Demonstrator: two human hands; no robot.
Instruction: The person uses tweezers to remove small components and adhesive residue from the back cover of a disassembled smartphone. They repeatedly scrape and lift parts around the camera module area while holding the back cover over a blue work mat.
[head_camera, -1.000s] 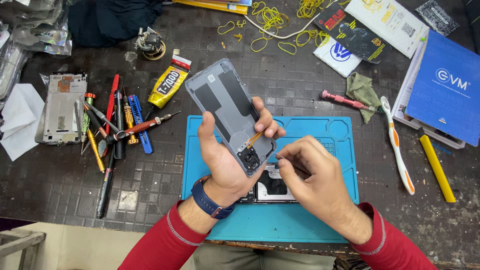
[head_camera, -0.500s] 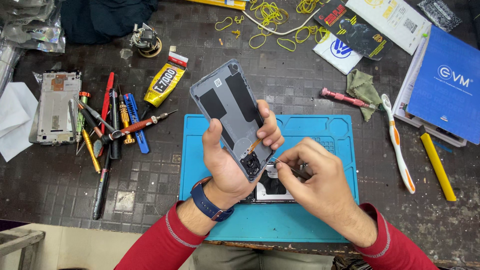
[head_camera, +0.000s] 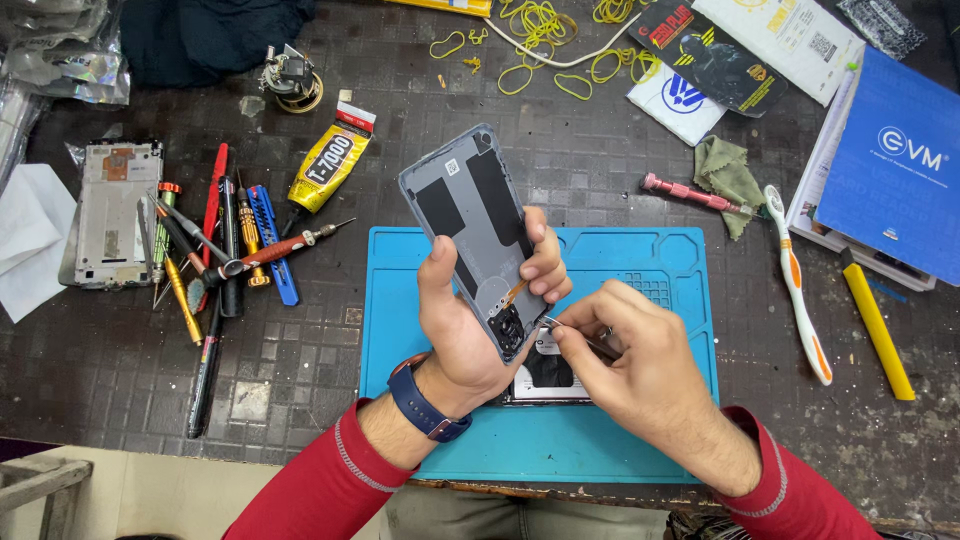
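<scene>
Two surfaces here: a dark, grimy tiled counter (head_camera: 300, 370) and a blue repair mat (head_camera: 560, 440) laid on it near my edge. My left hand (head_camera: 470, 320) is wrapped around a grey phone back cover (head_camera: 470, 215), inner side up, held above the mat. Its long axis runs diagonally, the top corner pointing up-left and away from me, the camera-cutout end down by my palm. My right hand (head_camera: 630, 365) is pinched narrow on thin metal tweezers (head_camera: 575, 335), tips right at that lower end. Under both hands the opened phone (head_camera: 548, 372) lies on the mat, mostly hidden. Left of the mat sits a heap of screwdrivers (head_camera: 225, 250) and a yellow glue tube (head_camera: 330, 165); a toothbrush (head_camera: 795, 285) lies to the right.
</scene>
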